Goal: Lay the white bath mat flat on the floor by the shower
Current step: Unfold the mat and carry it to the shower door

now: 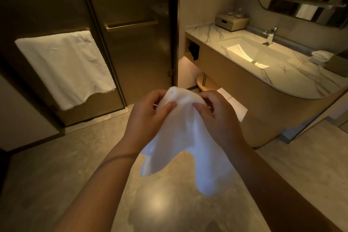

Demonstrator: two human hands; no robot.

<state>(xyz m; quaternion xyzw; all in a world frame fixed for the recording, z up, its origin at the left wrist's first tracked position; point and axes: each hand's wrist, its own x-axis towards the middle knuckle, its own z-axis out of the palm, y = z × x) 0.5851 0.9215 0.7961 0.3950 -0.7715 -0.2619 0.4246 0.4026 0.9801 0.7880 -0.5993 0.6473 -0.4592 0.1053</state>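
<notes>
bath mat (186,141) white | towel (66,68) white; countertop (293,75) white, grey-veined

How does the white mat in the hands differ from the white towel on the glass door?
The bath mat is pinched at its top by the left hand and the right hand; the towel hangs on the glass door. The bath mat is bunched and droops in folds; the towel hangs spread, nearly flat. Both are white cloth, off the floor.

shower door (135,47) left; vanity (263,88) right; mat (184,147) held between.
</notes>
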